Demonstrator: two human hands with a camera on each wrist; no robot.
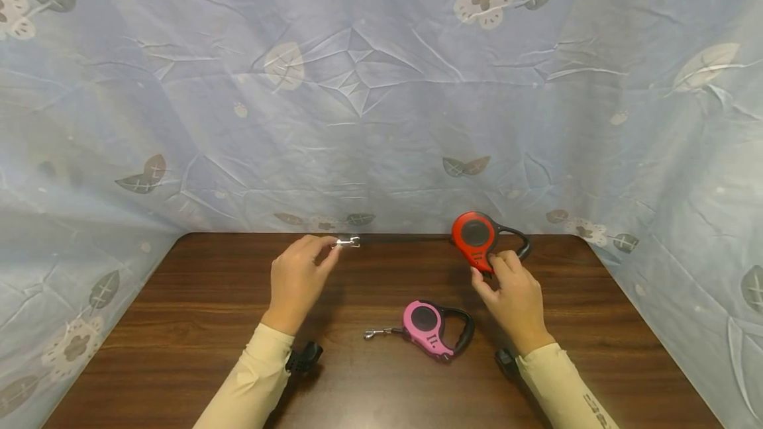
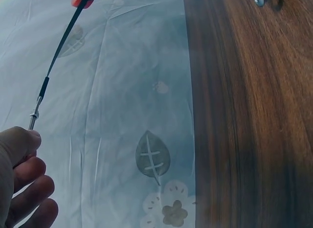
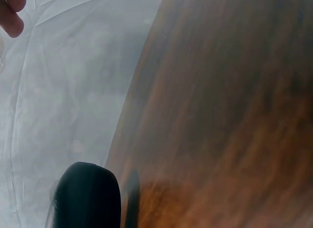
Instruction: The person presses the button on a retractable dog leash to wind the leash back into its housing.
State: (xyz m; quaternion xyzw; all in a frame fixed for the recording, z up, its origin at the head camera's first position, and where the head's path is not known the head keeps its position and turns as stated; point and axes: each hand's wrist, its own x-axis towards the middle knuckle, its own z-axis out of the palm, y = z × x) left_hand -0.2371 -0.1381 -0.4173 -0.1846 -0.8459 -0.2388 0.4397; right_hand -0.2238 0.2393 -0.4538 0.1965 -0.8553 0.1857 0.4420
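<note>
My left hand [image 1: 300,277] pinches the silver metal clip [image 1: 348,242] of a red retractable dog leash between thumb and forefinger. From the clip, a black strap [image 2: 63,47] runs straight across to the leash casing. My right hand [image 1: 511,293] holds the red retractable leash [image 1: 475,243] by its lower end, above the table's far edge; its black loop handle [image 1: 518,240] points right. In the right wrist view a dark rounded part [image 3: 88,198] shows at the bottom. Below and between the hands lies a pink retractable leash [image 1: 424,326], its clip [image 1: 378,333] pointing left.
The brown wood-grain table [image 1: 197,323] ends at a pale blue patterned curtain [image 1: 381,151] behind it and at both sides. Small black devices [image 1: 305,357] are strapped to the wrists over pale yellow sleeves [image 1: 247,376].
</note>
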